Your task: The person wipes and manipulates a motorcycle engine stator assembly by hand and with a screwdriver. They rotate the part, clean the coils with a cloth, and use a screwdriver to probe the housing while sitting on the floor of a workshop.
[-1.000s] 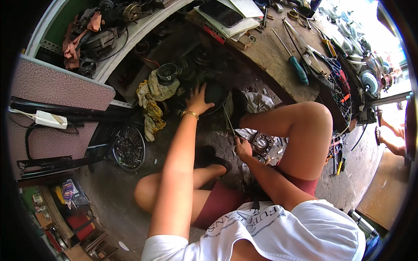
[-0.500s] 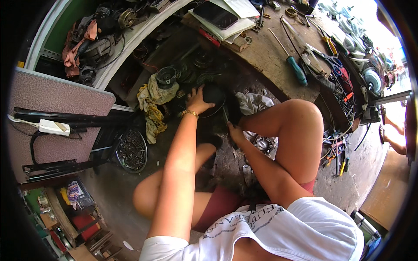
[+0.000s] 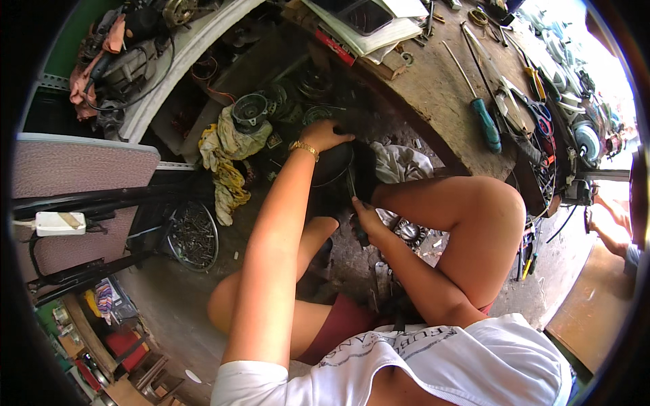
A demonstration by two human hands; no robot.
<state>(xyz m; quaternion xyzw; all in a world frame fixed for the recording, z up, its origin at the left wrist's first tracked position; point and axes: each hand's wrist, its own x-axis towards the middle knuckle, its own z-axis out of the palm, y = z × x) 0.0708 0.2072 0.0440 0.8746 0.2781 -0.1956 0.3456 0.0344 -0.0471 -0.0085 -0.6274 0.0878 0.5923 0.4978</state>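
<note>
A black round pan-like thing (image 3: 332, 166) sits on the floor between my legs. My left hand (image 3: 325, 135) is at its far rim, a gold watch on the wrist. The thumb points right; the other fingers are mostly hidden beyond the back of the hand, so their grip cannot be made out. Closed beside my right knee, my right hand (image 3: 367, 218) holds a slim metal tool (image 3: 351, 181) pointing up along the pan's right side. Its exact kind is unclear. Just left of the pan, a round metal motor housing (image 3: 250, 110) rests on a stained yellowish rag (image 3: 233, 152).
A wooden workbench (image 3: 433, 88) at the far right bears a teal-handled screwdriver (image 3: 486, 125), scissors (image 3: 542, 116) and papers. A bowl of screws (image 3: 193, 237) stands at left, near an upturned padded chair (image 3: 74, 169). A grey cloth (image 3: 403, 164) lies beyond my right knee.
My left hand has moved up and right, from spread over the dark round thing to its far rim. My right hand stays low with the slim tool. The view has shifted slightly.
</note>
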